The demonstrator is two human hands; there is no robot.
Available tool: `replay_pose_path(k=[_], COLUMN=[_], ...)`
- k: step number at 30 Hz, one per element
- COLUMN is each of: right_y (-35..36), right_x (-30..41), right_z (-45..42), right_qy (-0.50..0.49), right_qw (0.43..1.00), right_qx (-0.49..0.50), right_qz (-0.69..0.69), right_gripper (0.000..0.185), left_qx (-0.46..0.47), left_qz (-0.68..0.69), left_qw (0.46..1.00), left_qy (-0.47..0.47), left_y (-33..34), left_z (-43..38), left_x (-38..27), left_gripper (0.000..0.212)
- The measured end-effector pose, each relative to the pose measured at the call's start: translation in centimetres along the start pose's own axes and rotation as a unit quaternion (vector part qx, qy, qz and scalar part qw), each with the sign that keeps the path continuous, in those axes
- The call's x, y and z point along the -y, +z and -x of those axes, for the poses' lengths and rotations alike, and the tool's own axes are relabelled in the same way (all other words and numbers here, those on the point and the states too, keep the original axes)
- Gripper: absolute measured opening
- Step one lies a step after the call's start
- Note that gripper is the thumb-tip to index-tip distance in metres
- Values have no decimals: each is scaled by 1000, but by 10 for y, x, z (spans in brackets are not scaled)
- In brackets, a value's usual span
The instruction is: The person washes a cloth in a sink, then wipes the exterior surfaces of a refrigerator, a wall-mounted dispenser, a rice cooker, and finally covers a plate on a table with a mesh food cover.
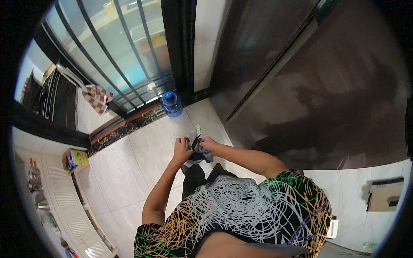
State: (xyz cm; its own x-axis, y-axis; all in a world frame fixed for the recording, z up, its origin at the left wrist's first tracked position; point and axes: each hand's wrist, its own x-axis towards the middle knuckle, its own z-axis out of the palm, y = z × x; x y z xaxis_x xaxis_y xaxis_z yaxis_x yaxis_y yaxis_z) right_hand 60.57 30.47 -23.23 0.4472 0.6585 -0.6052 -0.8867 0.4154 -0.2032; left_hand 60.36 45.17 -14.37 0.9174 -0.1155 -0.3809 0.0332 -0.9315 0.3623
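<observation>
In front of my waist, my left hand point(182, 150) curls around the edge of a small bundle, thumb and fingers close together. A grey-blue cloth point(206, 154) bunches under my right hand point(208, 144), which pinches it near the top. Between the hands is a dark piece point(195, 142), perhaps fabric or a strap, and a pale flat strip point(198, 129) sticks up from it. Something clear, possibly plastic film, shows beside the left fingers; its shape is too small to tell.
A blue water-cooler bottle point(172, 104) stands on the tiled floor by the barred glass door point(109, 48). Large dark glossy panels point(306, 96) rise at right. A checked cloth point(96, 96) hangs left. An open carton point(77, 160) sits near a white louvred cabinet point(66, 200).
</observation>
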Motion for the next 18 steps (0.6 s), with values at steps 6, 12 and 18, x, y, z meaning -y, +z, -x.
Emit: replay_pose_path(k=[6, 12, 18], right_y=[7, -34, -93], right_x=[167, 362, 450], right_z=[-12, 18, 46], right_qy=[-443, -450, -294], right_qw=[716, 223, 40], right_qx=[-183, -424, -522], right_qz=[507, 754, 799], right_gripper=[5, 38, 31], left_qx=[-10, 13, 93], left_qz=[127, 154, 155], left_qw=[990, 987, 983], left_qy=[-52, -46, -44], left_y=[-26, 21, 36], left_z=[-25, -28, -52], left_x=[24, 7, -30], left_gripper=[40, 42, 49])
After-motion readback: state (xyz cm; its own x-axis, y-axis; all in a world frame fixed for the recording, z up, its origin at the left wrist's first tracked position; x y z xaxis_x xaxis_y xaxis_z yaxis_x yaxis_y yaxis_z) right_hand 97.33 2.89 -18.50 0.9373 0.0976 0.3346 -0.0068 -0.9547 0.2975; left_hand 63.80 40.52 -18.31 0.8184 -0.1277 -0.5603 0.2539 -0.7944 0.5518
